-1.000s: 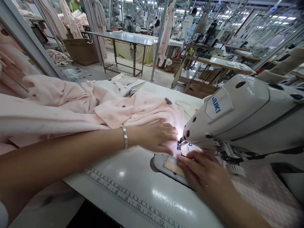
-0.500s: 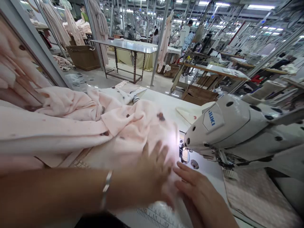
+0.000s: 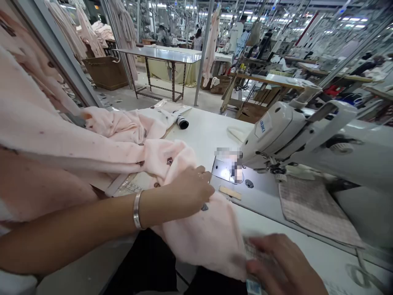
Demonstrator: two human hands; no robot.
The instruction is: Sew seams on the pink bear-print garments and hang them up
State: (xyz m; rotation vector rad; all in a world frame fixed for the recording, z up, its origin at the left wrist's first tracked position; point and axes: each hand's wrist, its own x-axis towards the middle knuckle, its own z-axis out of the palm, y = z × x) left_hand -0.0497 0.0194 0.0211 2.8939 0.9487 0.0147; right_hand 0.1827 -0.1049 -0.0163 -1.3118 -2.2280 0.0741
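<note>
My left hand (image 3: pixel 188 188), with a silver bangle on its wrist, is closed on a fold of pale pink printed fabric (image 3: pixel 129 155) at the near edge of the sewing table (image 3: pixel 208 131). The fabric hangs over the table edge toward my lap. My right hand (image 3: pixel 282 266) is low at the front, blurred, gripping the lower hem of the same pink fabric. The white JUKI sewing machine (image 3: pixel 285 127) stands to the right, its lit needle area (image 3: pixel 233 170) now bare of cloth.
A dark thread spool (image 3: pixel 183 122) lies on the table behind the fabric. A checked cloth pad (image 3: pixel 310 205) lies under the machine arm. More pink garments hang at left. Metal tables, poles and other workers fill the hall beyond.
The pink fabric has been pulled away from under the needle toward me and off the table edge. Both hands moved back with it; the right hand dropped low to the hem.
</note>
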